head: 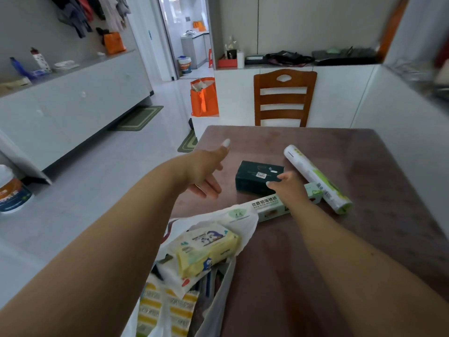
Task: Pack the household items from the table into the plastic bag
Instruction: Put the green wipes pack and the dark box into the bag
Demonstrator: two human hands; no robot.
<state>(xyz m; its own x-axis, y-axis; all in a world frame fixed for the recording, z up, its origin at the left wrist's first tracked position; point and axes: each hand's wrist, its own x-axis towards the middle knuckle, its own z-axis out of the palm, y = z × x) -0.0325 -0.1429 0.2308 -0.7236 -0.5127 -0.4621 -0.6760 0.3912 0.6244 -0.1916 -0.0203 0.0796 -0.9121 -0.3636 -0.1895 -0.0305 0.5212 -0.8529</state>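
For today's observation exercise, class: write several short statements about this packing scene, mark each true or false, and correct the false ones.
1. A dark green box lies on the table. True.
2. The right hand reaches toward that box. True.
3. The left hand grips the white roll. False: it is open, holding nothing, and the roll lies apart on the table.
4. The plastic bag holds nothing. False: a yellow pack of wipes and other items sit in it.
5. The long box lies partly under the right forearm. True.
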